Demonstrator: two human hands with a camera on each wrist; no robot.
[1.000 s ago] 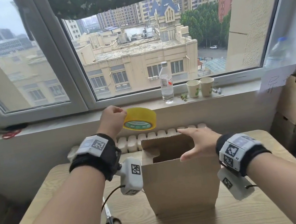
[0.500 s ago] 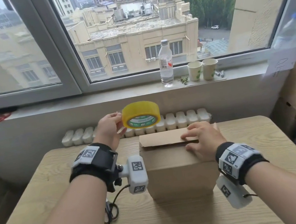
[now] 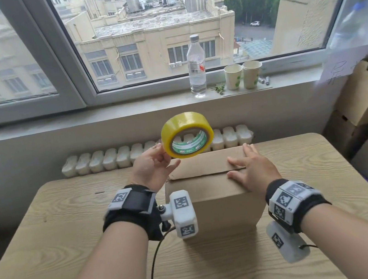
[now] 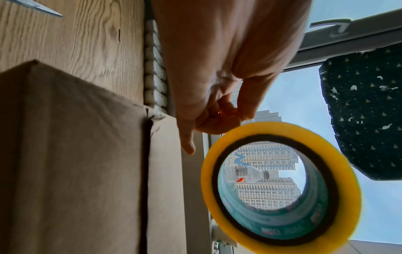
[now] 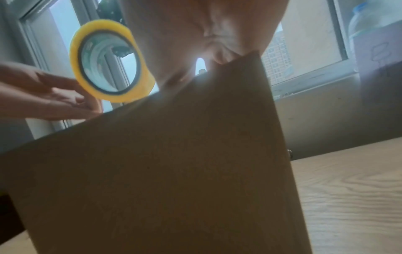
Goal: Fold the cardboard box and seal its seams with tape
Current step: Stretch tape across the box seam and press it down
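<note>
Flaps of the cardboard box [image 3: 211,195] lie pinned under the flat, unclenched right hand [image 3: 253,171], freeing the left hand [image 3: 151,168], whose grip pinches the tape roll [image 3: 187,134] ready above the seam.

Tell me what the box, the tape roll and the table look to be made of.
Box: brown cardboard, matte, with raw cut flap edges at the top seam.
Tape roll: glossy yellow plastic film, see-through at the rim, wound on a green printed core, probably card.
Table: pale wood grain with a smooth, low-sheen finish; whether solid wood or a printed laminate cannot be told.
</note>
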